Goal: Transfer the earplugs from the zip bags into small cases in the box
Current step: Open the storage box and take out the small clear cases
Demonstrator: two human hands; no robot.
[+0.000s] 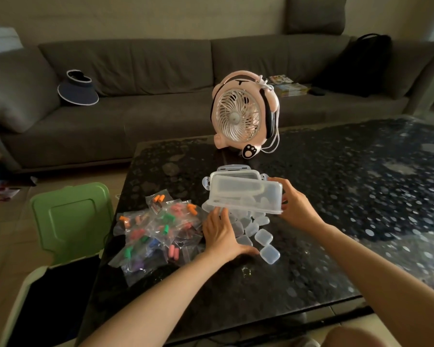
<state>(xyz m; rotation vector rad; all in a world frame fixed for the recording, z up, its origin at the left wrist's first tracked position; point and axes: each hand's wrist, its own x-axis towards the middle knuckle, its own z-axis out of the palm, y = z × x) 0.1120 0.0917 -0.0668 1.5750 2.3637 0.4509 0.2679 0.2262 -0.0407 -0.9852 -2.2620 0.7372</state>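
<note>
Zip bags [158, 231]: clear, heaped left of centre on dark table [336, 196], holding orange, pink, green and purple earplugs [174, 252]. Left hand [221, 234]: fingers straight, tips touching rim of box [243, 196], translucent, tipped, mid-frame; small cases [263, 236] spilled beneath. Right hand [296, 204]: curled round box's right end.

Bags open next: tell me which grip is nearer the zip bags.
Left. The left grip sits just right of the zip bags, nearly touching; the right grip holds the clear box at its right end, farther off.
</note>
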